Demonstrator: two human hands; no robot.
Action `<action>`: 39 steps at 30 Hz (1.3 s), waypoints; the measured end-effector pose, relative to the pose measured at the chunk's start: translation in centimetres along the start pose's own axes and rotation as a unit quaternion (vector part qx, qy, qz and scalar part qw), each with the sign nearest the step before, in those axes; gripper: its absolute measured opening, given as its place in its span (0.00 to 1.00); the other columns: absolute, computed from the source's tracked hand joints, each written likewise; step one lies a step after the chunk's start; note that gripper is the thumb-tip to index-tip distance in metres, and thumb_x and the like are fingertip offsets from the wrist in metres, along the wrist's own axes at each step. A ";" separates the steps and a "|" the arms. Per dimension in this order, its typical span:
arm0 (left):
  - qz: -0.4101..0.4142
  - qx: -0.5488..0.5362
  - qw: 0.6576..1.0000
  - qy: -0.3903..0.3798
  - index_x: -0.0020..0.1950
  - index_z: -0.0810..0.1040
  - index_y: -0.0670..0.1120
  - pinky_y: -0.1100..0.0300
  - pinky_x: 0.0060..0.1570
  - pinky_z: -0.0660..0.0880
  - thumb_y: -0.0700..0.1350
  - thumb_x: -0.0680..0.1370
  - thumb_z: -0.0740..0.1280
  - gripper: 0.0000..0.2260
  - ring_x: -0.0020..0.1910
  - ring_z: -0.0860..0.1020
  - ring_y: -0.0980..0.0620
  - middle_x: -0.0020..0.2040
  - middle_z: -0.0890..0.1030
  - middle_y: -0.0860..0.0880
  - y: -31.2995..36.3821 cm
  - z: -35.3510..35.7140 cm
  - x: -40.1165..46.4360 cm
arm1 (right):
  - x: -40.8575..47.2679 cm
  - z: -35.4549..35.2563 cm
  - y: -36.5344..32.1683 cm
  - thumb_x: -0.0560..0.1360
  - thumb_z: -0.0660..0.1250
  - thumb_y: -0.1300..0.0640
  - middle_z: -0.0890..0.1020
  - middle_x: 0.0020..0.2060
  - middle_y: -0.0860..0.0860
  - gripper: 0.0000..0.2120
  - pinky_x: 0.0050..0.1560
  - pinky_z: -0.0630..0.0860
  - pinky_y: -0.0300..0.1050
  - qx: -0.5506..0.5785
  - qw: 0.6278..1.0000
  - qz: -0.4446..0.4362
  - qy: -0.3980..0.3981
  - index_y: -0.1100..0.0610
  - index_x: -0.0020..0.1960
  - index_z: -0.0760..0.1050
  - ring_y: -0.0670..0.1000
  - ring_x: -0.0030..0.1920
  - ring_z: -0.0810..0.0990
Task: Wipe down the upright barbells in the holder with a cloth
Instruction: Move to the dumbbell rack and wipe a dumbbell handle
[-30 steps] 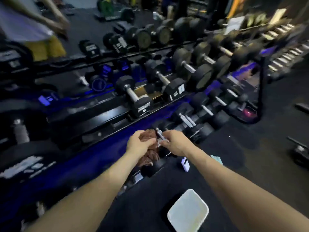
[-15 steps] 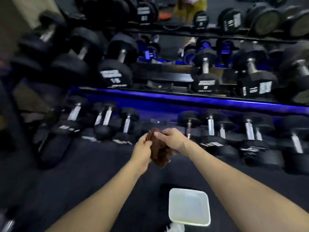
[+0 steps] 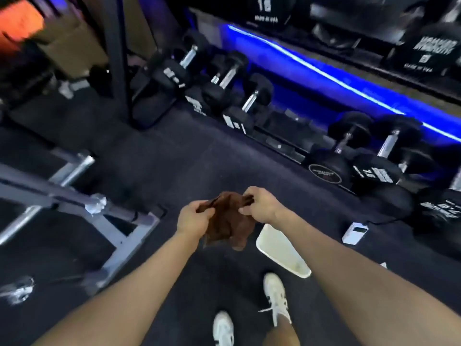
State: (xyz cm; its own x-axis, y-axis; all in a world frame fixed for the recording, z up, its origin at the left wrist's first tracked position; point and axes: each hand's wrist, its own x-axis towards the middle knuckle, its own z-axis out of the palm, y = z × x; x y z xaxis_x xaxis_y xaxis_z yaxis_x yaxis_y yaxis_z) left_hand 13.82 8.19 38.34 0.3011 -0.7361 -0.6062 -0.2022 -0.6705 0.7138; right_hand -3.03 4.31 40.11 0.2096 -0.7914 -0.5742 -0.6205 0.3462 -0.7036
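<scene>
Since half a second ago our view has swung left and down, off the dumbbell rack. Our left hand [image 3: 192,221] and right hand [image 3: 259,204] each pinch the brown cloth [image 3: 225,224], stretched between them. No upright barbells show; silver bars [image 3: 62,196] lie angled nearer our left hand.

Head cam, steep downward tilt, close over hands [image 3: 224,216], rack [image 3: 324,78] ahead-right.
</scene>
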 end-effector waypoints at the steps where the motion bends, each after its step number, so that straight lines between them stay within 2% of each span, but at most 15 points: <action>1: 0.004 0.009 1.000 0.005 0.56 0.78 0.43 0.54 0.53 0.76 0.38 0.77 0.67 0.09 0.49 0.79 0.45 0.51 0.81 0.43 -0.9 0.9 0.1 | 0.3 0.2 1.3 0.74 0.70 0.61 0.76 0.44 0.52 0.08 0.41 0.70 0.42 -0.002 1.000 0.006 -0.005 0.59 0.51 0.74 0.51 0.44 0.74; 4: -0.005 0.055 0.998 0.034 0.61 0.76 0.43 0.59 0.53 0.72 0.39 0.78 0.66 0.11 0.52 0.77 0.48 0.53 0.79 0.46 -3.4 4.6 1.2 | 2.4 0.4 5.6 0.74 0.69 0.62 0.75 0.41 0.52 0.06 0.41 0.70 0.44 0.004 1.000 0.027 -0.008 0.58 0.48 0.72 0.52 0.44 0.74; 7: -0.033 0.038 0.996 0.068 0.63 0.75 0.42 0.61 0.58 0.68 0.39 0.78 0.66 0.13 0.59 0.76 0.48 0.60 0.78 0.46 -6.6 9.3 3.8 | 6.0 0.5 11.1 0.73 0.69 0.63 0.75 0.38 0.51 0.07 0.38 0.70 0.43 0.021 0.997 0.067 -0.015 0.57 0.45 0.71 0.54 0.42 0.75; 11: -0.079 0.055 0.994 0.048 0.65 0.73 0.44 0.64 0.53 0.68 0.41 0.78 0.65 0.15 0.54 0.74 0.53 0.60 0.76 0.49 -12.4 16.0 8.0 | 11.7 1.1 19.7 0.73 0.69 0.65 0.77 0.39 0.55 0.07 0.43 0.72 0.48 0.093 0.988 0.126 -0.003 0.59 0.47 0.72 0.57 0.42 0.76; 15: -0.086 0.075 0.993 0.030 0.65 0.73 0.44 0.63 0.56 0.68 0.42 0.78 0.66 0.16 0.55 0.75 0.51 0.62 0.76 0.47 -18.3 22.0 12.8 | 18.4 2.4 26.9 0.74 0.67 0.68 0.78 0.44 0.60 0.06 0.47 0.78 0.55 0.175 0.972 0.159 0.013 0.62 0.50 0.73 0.58 0.43 0.78; 19: -0.082 0.085 0.993 0.007 0.67 0.71 0.42 0.61 0.57 0.68 0.40 0.78 0.66 0.18 0.59 0.75 0.47 0.63 0.74 0.45 -22.7 26.2 17.6 | 24.3 5.0 32.6 0.77 0.64 0.67 0.78 0.43 0.57 0.05 0.44 0.73 0.49 0.312 0.930 0.194 0.017 0.58 0.46 0.72 0.53 0.38 0.77; 22: -0.073 0.107 0.992 0.003 0.68 0.71 0.42 0.60 0.59 0.69 0.41 0.78 0.66 0.18 0.59 0.75 0.46 0.64 0.73 0.45 -25.7 28.3 20.8 | 27.7 6.5 36.7 0.79 0.62 0.66 0.78 0.42 0.53 0.04 0.44 0.75 0.48 0.379 0.900 0.214 0.021 0.59 0.51 0.71 0.50 0.41 0.78; 24: -0.073 0.138 0.988 0.002 0.68 0.71 0.44 0.62 0.56 0.68 0.42 0.78 0.66 0.18 0.58 0.76 0.48 0.64 0.73 0.46 -27.3 29.4 22.2 | 29.4 7.2 40.1 0.78 0.63 0.66 0.79 0.45 0.55 0.04 0.46 0.79 0.53 0.333 0.918 0.210 0.053 0.59 0.51 0.72 0.55 0.46 0.80; 26: -0.073 0.160 0.984 -0.004 0.68 0.71 0.46 0.62 0.57 0.69 0.42 0.78 0.65 0.18 0.58 0.76 0.48 0.64 0.73 0.46 -28.4 30.7 23.3 | 30.6 7.4 43.3 0.77 0.65 0.66 0.79 0.47 0.58 0.04 0.55 0.78 0.59 0.221 0.949 0.196 0.107 0.59 0.49 0.73 0.61 0.52 0.80; 28: -0.061 0.173 0.983 -0.013 0.67 0.72 0.47 0.57 0.60 0.71 0.43 0.78 0.65 0.17 0.58 0.76 0.48 0.64 0.73 0.46 -29.1 32.0 24.1 | 30.9 7.3 45.3 0.76 0.66 0.64 0.80 0.50 0.59 0.06 0.59 0.76 0.53 0.097 0.967 0.184 0.144 0.60 0.53 0.75 0.60 0.54 0.79; 30: -0.036 0.200 0.979 -0.022 0.66 0.73 0.47 0.52 0.61 0.72 0.43 0.78 0.66 0.16 0.57 0.76 0.48 0.63 0.73 0.46 -29.2 33.1 24.7 | 30.6 7.0 46.4 0.76 0.65 0.62 0.80 0.53 0.59 0.10 0.58 0.74 0.48 -0.008 0.975 0.156 0.156 0.62 0.57 0.75 0.58 0.55 0.78; 33: 0.002 0.242 0.969 -0.042 0.67 0.73 0.48 0.49 0.61 0.72 0.42 0.78 0.66 0.17 0.59 0.74 0.48 0.63 0.70 0.48 -29.0 34.4 25.3 | 30.1 7.3 47.2 0.76 0.64 0.62 0.75 0.59 0.59 0.15 0.57 0.72 0.50 -0.093 0.976 0.123 0.153 0.60 0.62 0.71 0.60 0.59 0.76; 35: 0.017 0.267 0.962 -0.054 0.67 0.72 0.48 0.49 0.61 0.72 0.42 0.78 0.66 0.18 0.60 0.73 0.48 0.63 0.70 0.49 -28.7 34.8 25.3 | 29.7 7.9 47.8 0.77 0.63 0.62 0.72 0.64 0.57 0.20 0.55 0.73 0.51 -0.156 0.969 0.121 0.151 0.59 0.68 0.65 0.60 0.60 0.75; 37: 0.022 0.281 0.957 -0.064 0.67 0.72 0.47 0.49 0.61 0.72 0.42 0.77 0.66 0.18 0.59 0.74 0.48 0.62 0.70 0.49 -28.8 35.2 25.3 | 29.1 8.2 48.4 0.76 0.63 0.64 0.70 0.62 0.56 0.23 0.49 0.74 0.53 -0.209 0.956 0.093 0.183 0.55 0.68 0.61 0.59 0.57 0.76; 39: 0.025 0.288 0.955 -0.065 0.67 0.72 0.47 0.49 0.62 0.72 0.42 0.77 0.66 0.18 0.59 0.74 0.47 0.62 0.71 0.49 -28.8 35.3 25.3 | 28.8 7.8 48.9 0.73 0.66 0.65 0.68 0.63 0.56 0.28 0.47 0.74 0.52 -0.280 0.937 0.021 0.207 0.51 0.69 0.62 0.57 0.59 0.71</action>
State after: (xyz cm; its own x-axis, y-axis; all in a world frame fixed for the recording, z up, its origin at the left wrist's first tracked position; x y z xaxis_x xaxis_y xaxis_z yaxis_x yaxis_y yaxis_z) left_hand -5.62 5.62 -9.86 0.1669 -0.7481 -0.6423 -0.7042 -0.5464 0.4534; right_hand -21.42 2.33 -14.11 -0.0634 -0.9505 -0.3040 -0.9450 0.1552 -0.2879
